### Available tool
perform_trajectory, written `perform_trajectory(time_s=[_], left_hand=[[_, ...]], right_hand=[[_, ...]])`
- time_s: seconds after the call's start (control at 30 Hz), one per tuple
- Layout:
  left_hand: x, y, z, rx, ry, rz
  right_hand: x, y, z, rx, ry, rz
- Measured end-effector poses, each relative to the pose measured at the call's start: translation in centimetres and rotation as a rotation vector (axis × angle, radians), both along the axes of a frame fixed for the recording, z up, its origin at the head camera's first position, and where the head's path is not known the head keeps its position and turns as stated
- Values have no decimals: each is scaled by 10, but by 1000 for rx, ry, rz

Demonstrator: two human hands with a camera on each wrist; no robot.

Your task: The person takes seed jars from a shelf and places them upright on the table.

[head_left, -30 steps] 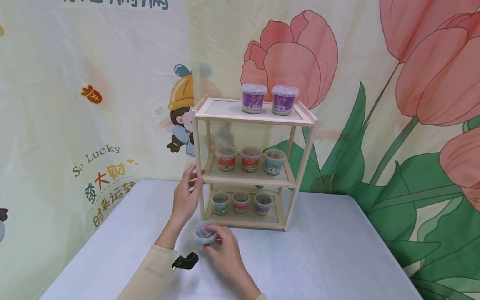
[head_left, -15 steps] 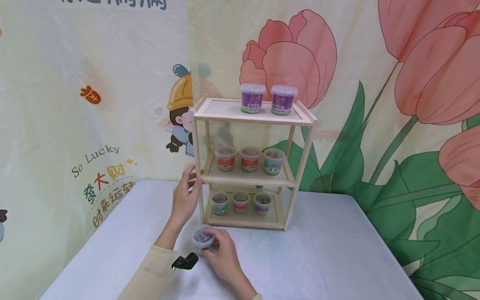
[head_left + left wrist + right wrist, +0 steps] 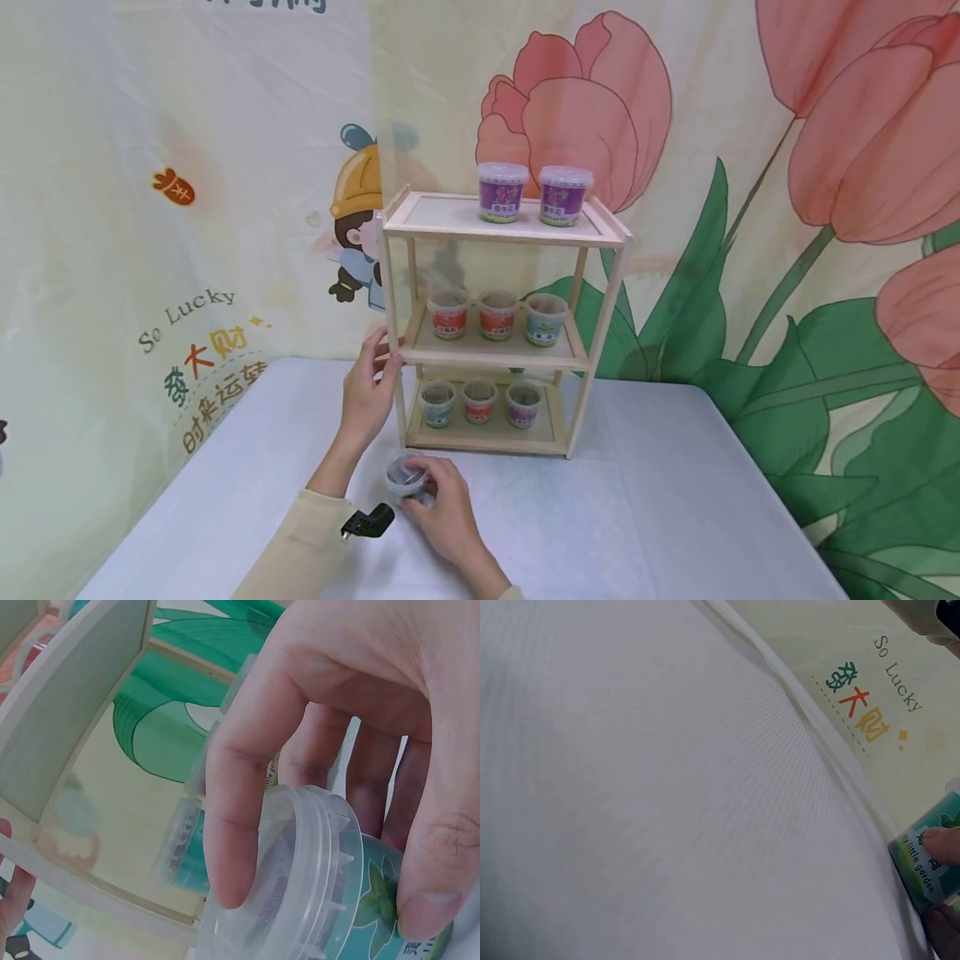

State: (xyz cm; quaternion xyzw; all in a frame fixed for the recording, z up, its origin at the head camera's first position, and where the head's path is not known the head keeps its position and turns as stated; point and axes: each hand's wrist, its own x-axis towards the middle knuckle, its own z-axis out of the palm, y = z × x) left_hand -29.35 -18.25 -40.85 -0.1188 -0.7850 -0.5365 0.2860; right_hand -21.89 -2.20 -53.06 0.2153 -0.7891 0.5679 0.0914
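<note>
My left hand (image 3: 366, 396) grips the left front post (image 3: 388, 292) of a wooden three-tier rack (image 3: 495, 360) at its middle shelf. In the left wrist view, part of its fingers (image 3: 16, 892) shows at the left edge. Low in front of the rack, my right hand (image 3: 447, 508) holds a small teal plastic tub (image 3: 401, 485) with a clear top. Up close in the left wrist view, the tub (image 3: 371, 900) is tilted, index finger over its top and thumb on the leaf-printed label. Its base is hidden there. The right wrist view catches the tub (image 3: 915, 862) and thumb (image 3: 945, 845) at the right edge.
Two purple lidded tubs (image 3: 500, 193) stand on the top tier. The middle tier has two red tubs (image 3: 448, 318) and a teal one (image 3: 543, 325). Teal, red and purple tubs (image 3: 522, 408) line the bottom tier. A white cloth (image 3: 637, 500) covers the table before a printed backdrop.
Over the first half second my right hand lowers the tub slightly, toward me and to the left; since then it stays nearly still. My left hand keeps its hold on the post.
</note>
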Motion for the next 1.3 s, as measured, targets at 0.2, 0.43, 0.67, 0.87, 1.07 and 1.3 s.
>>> perform_trajectory(time_s=[0.2,0.43,0.67,0.87,1.07,1.3], left_hand=[[-1,-1,0,2,1,1],[-1,-1,-1,7,-1,-7],[0,1,1,5,-20,-6],[0,1,0,11,-27,-10],[0,1,1,12,-27,-13],[1,0,1,7,-34,-10]], right_hand=[[-3,2,-1,13,-31,27],[-6,6,-2,-3,-64,76],[-8,17,9,16,-95,172],[-13,34,28,108,-133,265],[-20,56,63,173,-126,257],[-28,82,130,182,8,250]])
